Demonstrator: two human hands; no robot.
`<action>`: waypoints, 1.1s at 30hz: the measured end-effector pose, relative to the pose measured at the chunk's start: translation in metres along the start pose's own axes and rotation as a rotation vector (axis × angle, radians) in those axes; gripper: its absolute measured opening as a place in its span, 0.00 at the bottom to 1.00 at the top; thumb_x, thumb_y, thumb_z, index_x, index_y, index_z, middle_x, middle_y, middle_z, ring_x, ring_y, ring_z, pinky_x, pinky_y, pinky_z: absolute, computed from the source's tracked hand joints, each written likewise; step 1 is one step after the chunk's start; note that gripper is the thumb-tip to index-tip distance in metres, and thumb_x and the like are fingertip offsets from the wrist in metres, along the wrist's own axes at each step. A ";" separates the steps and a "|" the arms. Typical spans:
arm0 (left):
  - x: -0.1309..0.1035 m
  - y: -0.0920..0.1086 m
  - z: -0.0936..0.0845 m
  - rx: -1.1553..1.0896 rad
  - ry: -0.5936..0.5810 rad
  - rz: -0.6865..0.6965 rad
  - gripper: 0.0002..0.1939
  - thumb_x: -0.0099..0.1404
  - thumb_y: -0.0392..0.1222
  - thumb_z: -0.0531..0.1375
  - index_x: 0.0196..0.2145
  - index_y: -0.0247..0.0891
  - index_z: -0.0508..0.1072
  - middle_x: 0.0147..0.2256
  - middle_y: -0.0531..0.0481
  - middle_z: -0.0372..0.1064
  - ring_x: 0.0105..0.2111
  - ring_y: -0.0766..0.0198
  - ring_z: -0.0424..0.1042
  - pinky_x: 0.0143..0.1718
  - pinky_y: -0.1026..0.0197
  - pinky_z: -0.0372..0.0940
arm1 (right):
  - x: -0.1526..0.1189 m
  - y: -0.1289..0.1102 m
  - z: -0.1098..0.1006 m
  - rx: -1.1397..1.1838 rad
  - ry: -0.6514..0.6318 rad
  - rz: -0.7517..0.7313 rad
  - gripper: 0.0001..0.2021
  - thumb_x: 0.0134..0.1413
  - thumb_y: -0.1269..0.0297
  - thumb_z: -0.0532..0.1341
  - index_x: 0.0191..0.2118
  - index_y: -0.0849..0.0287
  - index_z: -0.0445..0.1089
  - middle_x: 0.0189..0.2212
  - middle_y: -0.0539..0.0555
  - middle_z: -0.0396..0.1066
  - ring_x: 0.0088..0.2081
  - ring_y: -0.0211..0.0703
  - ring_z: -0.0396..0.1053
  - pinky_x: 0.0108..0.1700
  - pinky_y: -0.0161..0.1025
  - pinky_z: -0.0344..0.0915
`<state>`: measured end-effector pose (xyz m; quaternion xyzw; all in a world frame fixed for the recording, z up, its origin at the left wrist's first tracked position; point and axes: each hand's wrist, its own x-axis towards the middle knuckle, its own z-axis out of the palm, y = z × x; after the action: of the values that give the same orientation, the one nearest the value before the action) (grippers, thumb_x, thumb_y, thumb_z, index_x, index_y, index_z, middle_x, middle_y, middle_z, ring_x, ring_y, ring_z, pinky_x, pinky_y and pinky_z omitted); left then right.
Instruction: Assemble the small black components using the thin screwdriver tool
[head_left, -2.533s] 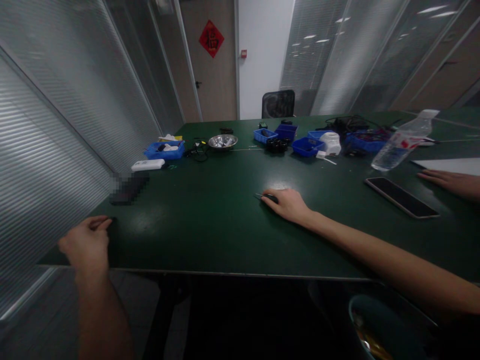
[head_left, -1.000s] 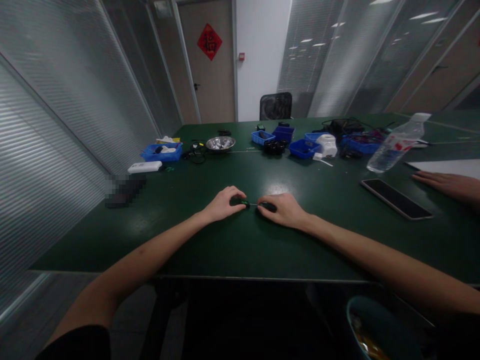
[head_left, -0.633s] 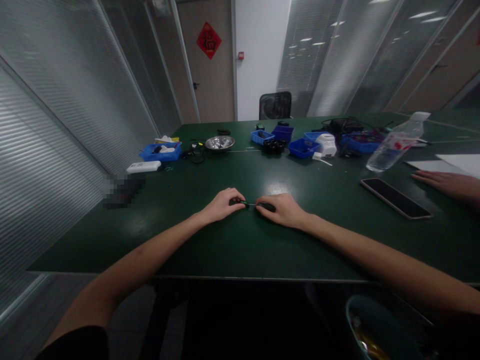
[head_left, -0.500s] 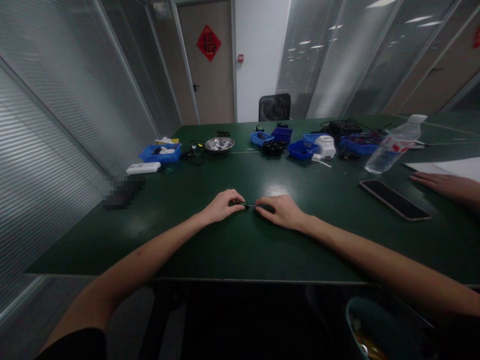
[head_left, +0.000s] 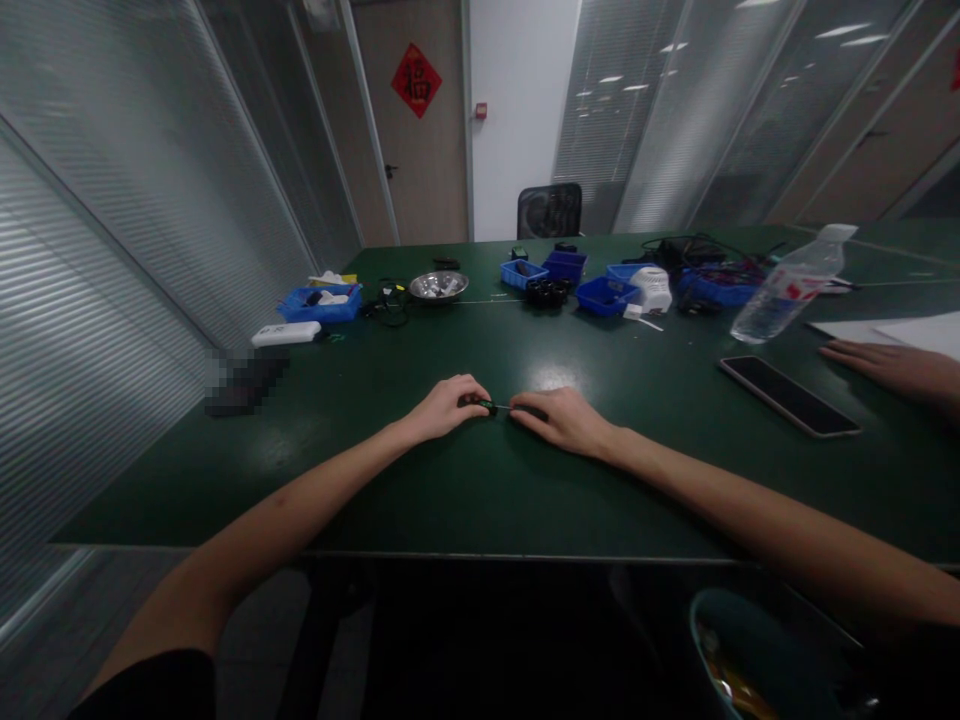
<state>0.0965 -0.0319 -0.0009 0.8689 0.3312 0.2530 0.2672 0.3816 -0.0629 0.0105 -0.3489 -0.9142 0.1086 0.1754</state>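
Note:
Near the middle of the green table (head_left: 420, 500), my left hand (head_left: 444, 410) pinches a small black piece with a green part (head_left: 487, 406) between thumb and fingers. Its exact kind is too small to make out. From the other side, my right hand (head_left: 568, 420) is closed around the dark handle of a screwdriver (head_left: 534, 412). The thin metal shaft points left at the black piece; whether its tip touches cannot be told. Both hands rest low, close to the tabletop, and the fingers partly cover what they hold.
On the right lie a phone (head_left: 789, 396) and another person's hand (head_left: 892, 368) on paper, with a tilted water bottle (head_left: 787, 290) behind. Farther back are a metal bowl (head_left: 439, 287), blue trays (head_left: 322, 303) and tangled cables (head_left: 686, 250). A bin (head_left: 705, 610) stands below the table edge.
The hands stay almost in place. A little more of the green-and-black piece shows at my left fingertips; the screwdriver still points at it.

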 end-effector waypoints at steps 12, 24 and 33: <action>0.002 -0.001 0.001 0.031 -0.012 0.032 0.12 0.72 0.48 0.65 0.47 0.39 0.79 0.43 0.45 0.72 0.44 0.56 0.71 0.47 0.55 0.65 | 0.001 0.001 0.003 -0.016 0.002 -0.018 0.21 0.77 0.51 0.51 0.59 0.55 0.75 0.45 0.58 0.82 0.40 0.49 0.79 0.43 0.42 0.68; 0.005 0.005 0.005 0.022 -0.023 0.067 0.12 0.72 0.48 0.65 0.46 0.38 0.79 0.42 0.45 0.72 0.43 0.56 0.71 0.46 0.56 0.65 | 0.001 -0.001 0.003 -0.031 -0.001 -0.044 0.22 0.78 0.50 0.50 0.60 0.55 0.74 0.44 0.57 0.82 0.39 0.48 0.79 0.42 0.41 0.68; 0.006 0.005 0.007 0.032 -0.031 0.072 0.12 0.72 0.49 0.65 0.46 0.39 0.80 0.43 0.46 0.74 0.44 0.56 0.72 0.46 0.56 0.65 | 0.002 -0.005 0.003 -0.072 -0.017 -0.062 0.22 0.78 0.51 0.49 0.59 0.56 0.75 0.44 0.58 0.82 0.38 0.48 0.79 0.42 0.41 0.67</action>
<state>0.1073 -0.0328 -0.0011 0.8883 0.2994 0.2434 0.2489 0.3759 -0.0657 0.0102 -0.3254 -0.9294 0.0732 0.1582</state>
